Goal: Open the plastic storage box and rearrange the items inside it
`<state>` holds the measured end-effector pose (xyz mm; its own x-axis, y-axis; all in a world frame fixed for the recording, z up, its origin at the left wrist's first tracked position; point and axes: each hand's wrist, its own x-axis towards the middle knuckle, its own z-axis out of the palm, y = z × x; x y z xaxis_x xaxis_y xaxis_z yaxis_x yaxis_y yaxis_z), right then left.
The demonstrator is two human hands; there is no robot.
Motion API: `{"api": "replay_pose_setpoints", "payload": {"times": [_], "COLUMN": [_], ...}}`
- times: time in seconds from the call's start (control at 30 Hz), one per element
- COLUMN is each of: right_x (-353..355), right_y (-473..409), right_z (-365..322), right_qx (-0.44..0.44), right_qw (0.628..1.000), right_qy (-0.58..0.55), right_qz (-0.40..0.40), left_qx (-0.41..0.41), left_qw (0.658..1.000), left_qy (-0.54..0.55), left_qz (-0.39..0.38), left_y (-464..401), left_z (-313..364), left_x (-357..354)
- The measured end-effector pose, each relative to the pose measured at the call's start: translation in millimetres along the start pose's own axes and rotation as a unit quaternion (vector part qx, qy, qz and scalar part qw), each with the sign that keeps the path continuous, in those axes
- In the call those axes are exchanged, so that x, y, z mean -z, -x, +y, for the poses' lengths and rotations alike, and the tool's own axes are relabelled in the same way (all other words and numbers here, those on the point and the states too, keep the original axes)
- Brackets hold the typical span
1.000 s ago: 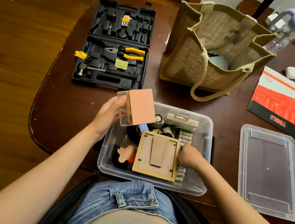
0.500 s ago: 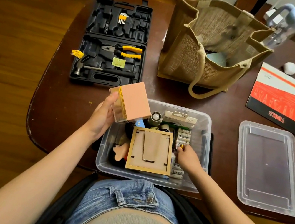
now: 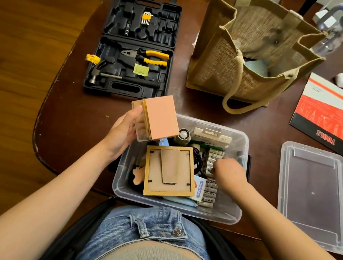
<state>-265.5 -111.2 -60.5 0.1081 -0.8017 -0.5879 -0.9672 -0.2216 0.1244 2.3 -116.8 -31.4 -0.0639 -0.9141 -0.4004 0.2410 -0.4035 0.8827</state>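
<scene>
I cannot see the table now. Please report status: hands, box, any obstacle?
Left hand holds pink-topped case over storage box. Right hand inside, at batteries. Lid off. Picture frame covers items.

Dark wooden table (image 3: 192,110) bore a clear storage box (image 3: 231,217) under the fingers, its lid (image 3: 313,196) rightward, tool case (image 3: 135,44) and jute bag (image 3: 246,58) beyond.

Dark rounded wooden table (image 3: 192,110) on warm brown plank floor (image 3: 19,59).

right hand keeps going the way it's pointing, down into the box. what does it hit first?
Likely the batteries: the right hand points down-left at that row inside the plastic storage box. Fingertips are hidden, so it may be touching them already.
</scene>
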Motion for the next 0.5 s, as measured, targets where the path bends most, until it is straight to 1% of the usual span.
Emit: {"api": "replay_pose_setpoints", "payload": {"times": [0.1,0.2,0.5], "right_x": [-4,-14,-17], "right_y": [-5,-6,-16], "right_z": [-2,-2,-3], "right_qx": [0.030,0.067,0.070], "right_qw": [0.998,0.995,0.995], "right_qy": [0.053,0.070,0.077], "right_qz": [-0.020,-0.026,-0.001], "left_qx": [0.000,-0.002,-0.006], "left_qw": [1.000,1.000,1.000], "left_qy": [-0.005,-0.005,-0.002], "left_qz": [-0.007,-0.003,-0.012], "left_y": [1,1,1], "left_z": [1,1,0], "left_x": [-1,-1,1]}}
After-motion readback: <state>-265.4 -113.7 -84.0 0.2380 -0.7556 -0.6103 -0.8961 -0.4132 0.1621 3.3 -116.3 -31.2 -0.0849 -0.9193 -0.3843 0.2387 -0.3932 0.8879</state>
